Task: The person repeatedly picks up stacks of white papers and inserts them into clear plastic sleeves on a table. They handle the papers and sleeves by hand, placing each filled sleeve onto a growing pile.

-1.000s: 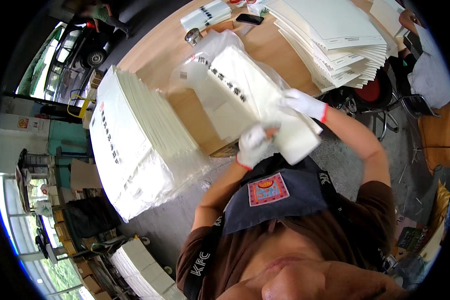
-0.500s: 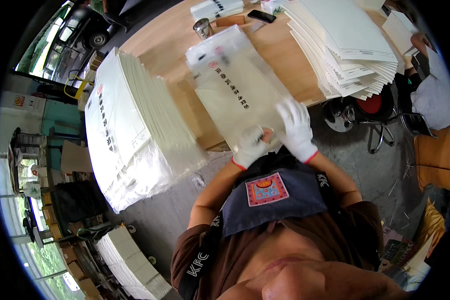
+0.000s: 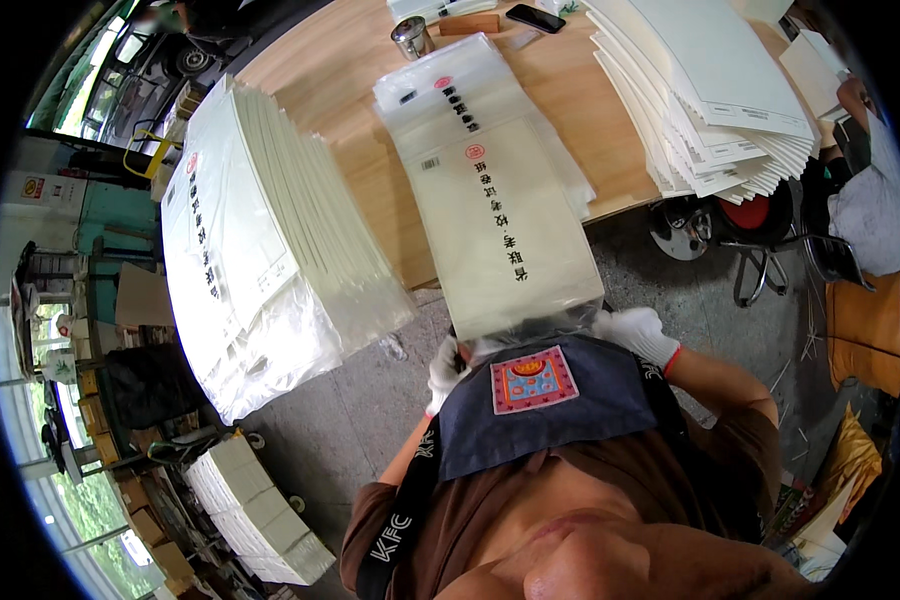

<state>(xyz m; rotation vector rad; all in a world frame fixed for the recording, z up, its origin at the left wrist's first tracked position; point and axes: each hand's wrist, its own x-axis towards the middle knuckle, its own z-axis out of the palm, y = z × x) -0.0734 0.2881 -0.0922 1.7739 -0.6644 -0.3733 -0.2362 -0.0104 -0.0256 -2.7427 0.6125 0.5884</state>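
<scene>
A clear plastic bag (image 3: 515,215) with cream paper inside and dark print down its face lies over the table's near edge, its loose near end against my apron. At the left corner of that end, my left hand (image 3: 447,377) in a white glove is closed on the plastic; its fingertips are partly hidden. On the opposite corner, my right hand (image 3: 640,335), also gloved, has its fingers curled round the bag's edge. Beneath and beyond the filled bag lie more flat clear bags (image 3: 405,112) with the same kind of print.
A tall leaning stack of filled bags (image 3: 232,215) stands at the left. Fanned cream sheets (image 3: 705,75) are piled at the right of the wooden table (image 3: 345,60). A metal cup (image 3: 411,38), brown block (image 3: 469,23) and phone (image 3: 536,18) sit far back. A co-worker (image 3: 870,170) is at right.
Both hands have drawn apart and come down toward my waist. The filled bag has slid nearer to me, showing more of the bags beyond it. My view has shifted slightly.
</scene>
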